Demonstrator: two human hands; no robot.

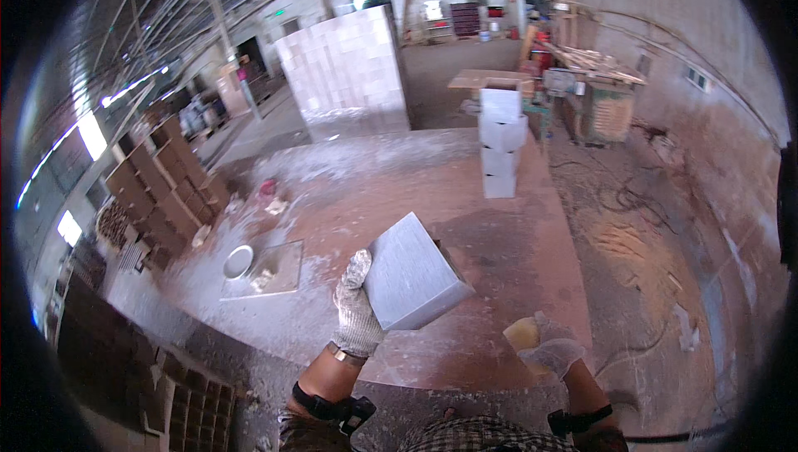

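Note:
My left hand (357,307), in a dusty knit glove, grips a pale grey-white box (413,276) by its left side. The box is held tilted above the table (515,261), and a dark opening shows at its far right edge. To the right, my gloved right hand (555,349) is closed around a yellowish pad (522,334) that looks like a sponge or sanding block; motion blurs it somewhat. The pad is apart from the box. Farther back on the table stands a stack of similar white boxes (500,157).
A white bowl (238,262) sits on a dusty square board (287,269) at the left. Beyond the table rises a tall stack of pale blocks (345,74). Brown boxes (158,194) are piled at far left. A hose (636,351) lies on the dusty floor at right.

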